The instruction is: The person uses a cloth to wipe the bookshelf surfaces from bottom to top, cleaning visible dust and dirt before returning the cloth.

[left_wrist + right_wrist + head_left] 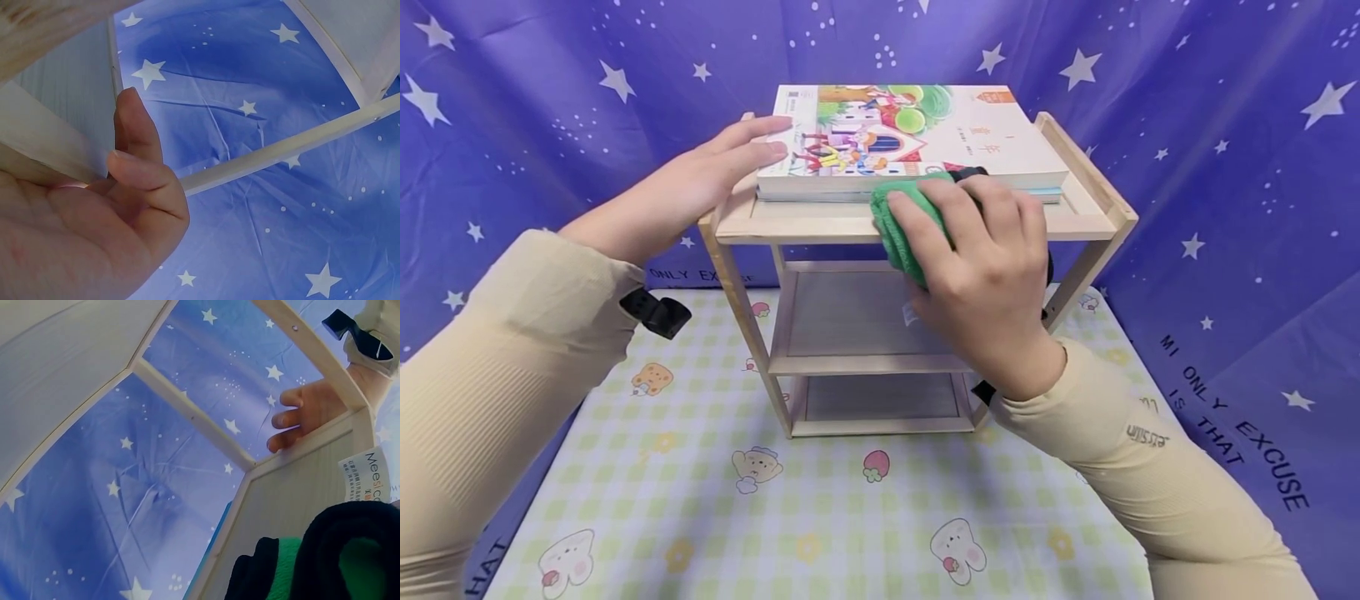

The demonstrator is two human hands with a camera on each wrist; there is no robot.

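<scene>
A wooden three-tier shelf rack (827, 364) stands on the table, with a stack of books (917, 125) lying flat on its top board. My right hand (992, 258) holds a folded green cloth (898, 233) with black parts against the front rim of the top board, right below the books. At the rack's top left side, my left hand (700, 179) grips the side edge, two of its digits reaching over to the books' left edge. Its other fingers (290, 419) show curled beside the frame in the right wrist view.
A checked tablecloth (820, 525) with cartoon prints covers the table. Purple-blue star-printed curtain (1225, 208) hangs behind and at both sides, close to the rack. A white label (365, 478) hangs from the rack. Lower boards (880, 400) sit beneath the top one.
</scene>
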